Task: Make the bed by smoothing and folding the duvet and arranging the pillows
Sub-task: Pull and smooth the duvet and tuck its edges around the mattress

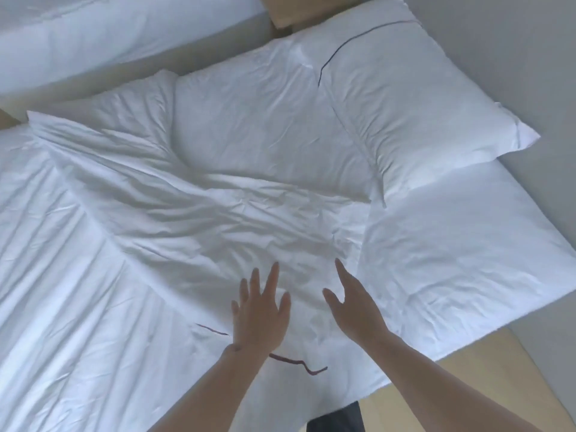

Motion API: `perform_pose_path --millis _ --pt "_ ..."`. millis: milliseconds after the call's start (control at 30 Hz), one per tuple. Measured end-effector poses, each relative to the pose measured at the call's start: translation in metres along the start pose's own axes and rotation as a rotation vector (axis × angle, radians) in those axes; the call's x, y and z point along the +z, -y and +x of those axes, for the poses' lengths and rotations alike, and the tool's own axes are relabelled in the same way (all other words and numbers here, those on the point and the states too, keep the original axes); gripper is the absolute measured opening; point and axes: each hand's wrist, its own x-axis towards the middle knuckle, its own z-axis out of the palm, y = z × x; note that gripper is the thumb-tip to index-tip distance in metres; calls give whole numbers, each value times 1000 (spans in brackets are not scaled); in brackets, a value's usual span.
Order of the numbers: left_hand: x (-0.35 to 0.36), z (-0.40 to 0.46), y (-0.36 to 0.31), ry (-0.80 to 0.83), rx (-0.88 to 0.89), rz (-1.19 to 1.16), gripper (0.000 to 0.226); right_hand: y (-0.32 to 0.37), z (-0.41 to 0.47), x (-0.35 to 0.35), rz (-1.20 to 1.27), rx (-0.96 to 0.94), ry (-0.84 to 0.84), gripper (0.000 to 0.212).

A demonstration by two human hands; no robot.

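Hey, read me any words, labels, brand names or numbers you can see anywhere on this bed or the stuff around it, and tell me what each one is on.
None: no readable text anywhere.
The pillow has only a thin dark piping line, no lettering.
The duvet has only a dark red stitched line near the hands, no lettering.

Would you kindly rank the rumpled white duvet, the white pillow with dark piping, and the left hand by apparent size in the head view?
Largest to smallest:
1. Rumpled white duvet
2. White pillow with dark piping
3. Left hand, though nearness to the camera enlarges it.
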Motion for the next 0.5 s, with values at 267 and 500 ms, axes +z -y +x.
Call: perform_pose_path --millis 267,500 --pt "94 63 17 92 -116 15 66 -62 112 40 138 213 -9 102" --pt "82 60 2 111 -144 -275 67 -25 121 49 448 138 64 109"
